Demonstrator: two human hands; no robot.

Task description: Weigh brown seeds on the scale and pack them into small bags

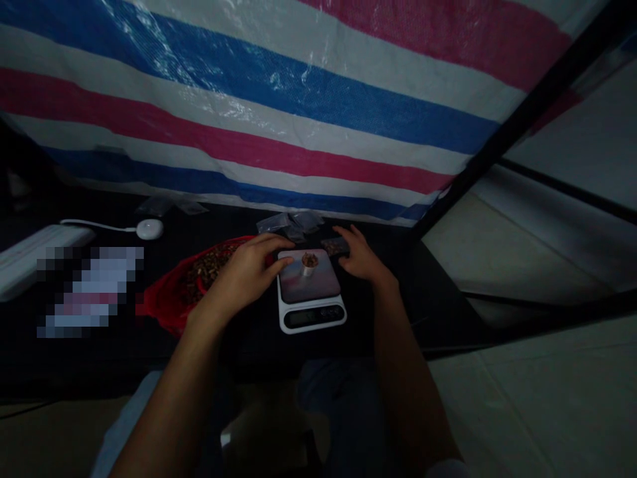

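A white digital kitchen scale (311,292) stands on the dark table in front of me. On its metal plate sits a small metal cup (309,264) heaped with brown pellet-like pieces. My left hand (253,269) is at the scale's left edge, thumb and fingers apart, holding nothing. To the right of the scale is my right hand (363,255), its fingers spread close to a small clear bag (335,246) with brown bits inside; whether they touch it I cannot tell. A red bag (166,312) full of the same brown pieces lies open left of the scale, partly behind my left arm.
Several clear plastic bags (291,223) lie behind the scale, and more rest farther left. At the left are a white round device (150,229) with a cable and a white box (30,255). A striped tarp (279,159) hangs behind the table; a black frame bar (497,143) slants at the right.
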